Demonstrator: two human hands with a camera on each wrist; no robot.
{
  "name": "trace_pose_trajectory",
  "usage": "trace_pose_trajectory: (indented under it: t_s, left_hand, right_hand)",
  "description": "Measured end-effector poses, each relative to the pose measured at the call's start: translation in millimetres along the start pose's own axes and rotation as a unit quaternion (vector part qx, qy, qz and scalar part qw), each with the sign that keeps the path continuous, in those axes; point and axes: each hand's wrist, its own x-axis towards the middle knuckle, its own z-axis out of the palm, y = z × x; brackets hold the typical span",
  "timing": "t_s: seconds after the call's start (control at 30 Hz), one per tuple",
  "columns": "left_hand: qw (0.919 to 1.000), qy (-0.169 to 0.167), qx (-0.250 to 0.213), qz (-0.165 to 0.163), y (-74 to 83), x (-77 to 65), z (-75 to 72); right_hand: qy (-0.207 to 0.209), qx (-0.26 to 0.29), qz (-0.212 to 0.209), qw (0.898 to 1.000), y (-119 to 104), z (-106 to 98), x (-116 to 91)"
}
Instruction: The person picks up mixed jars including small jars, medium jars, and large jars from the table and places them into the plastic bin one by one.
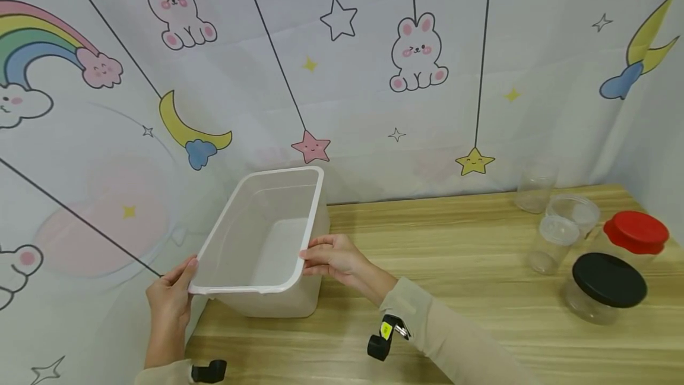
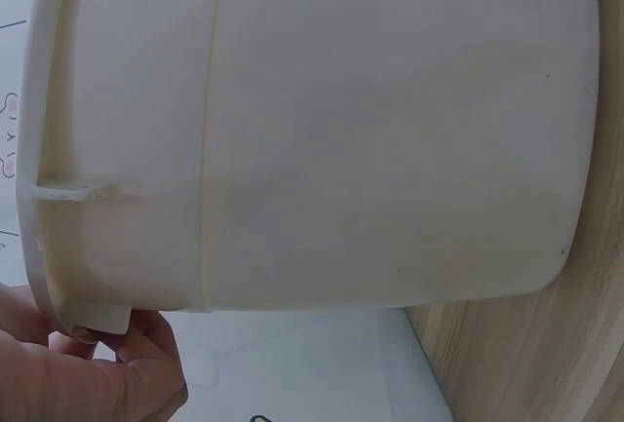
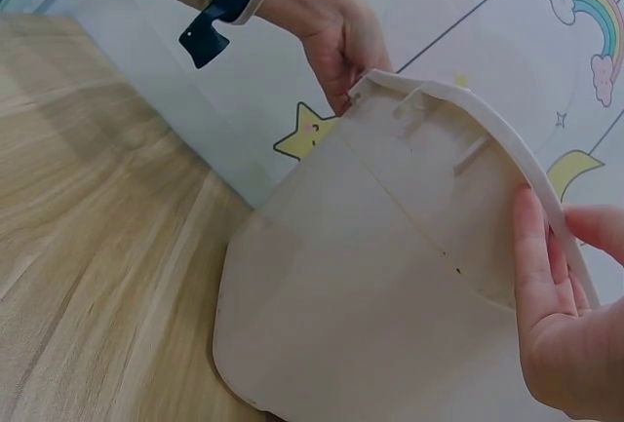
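White tub (image 1: 267,248) at left part of table (image 1: 427,254), whether standing fully I cannot tell; left hand (image 1: 170,297) pinches rim (image 1: 240,289) at near-left corner, right hand (image 1: 339,260) pinches right side; if one pinch loosens, tub may tilt, slip

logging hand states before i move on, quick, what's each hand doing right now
Left hand: holding the white bin, gripping its rim at the near left corner.
Right hand: holding the same bin, pinching its right-side rim.
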Motion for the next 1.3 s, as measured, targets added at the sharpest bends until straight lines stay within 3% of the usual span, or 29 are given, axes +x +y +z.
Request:
trace_pose_trajectory:
  t_s: [0.63,1.3]
  left_hand:
    - [0.9997,0.002,0.019,0.016,-0.9,-2.7,5.2]
    - [0.9994,0.004,0.033,0.009,-2.1,-8.6,3.6]
  right_hand:
    - [0.003,-0.001,0.006,1.0,-2.0,-4.6,-0.7]
    - [-0.002,0.006,0.004,1.0,2.1,-8.5,-2.4]
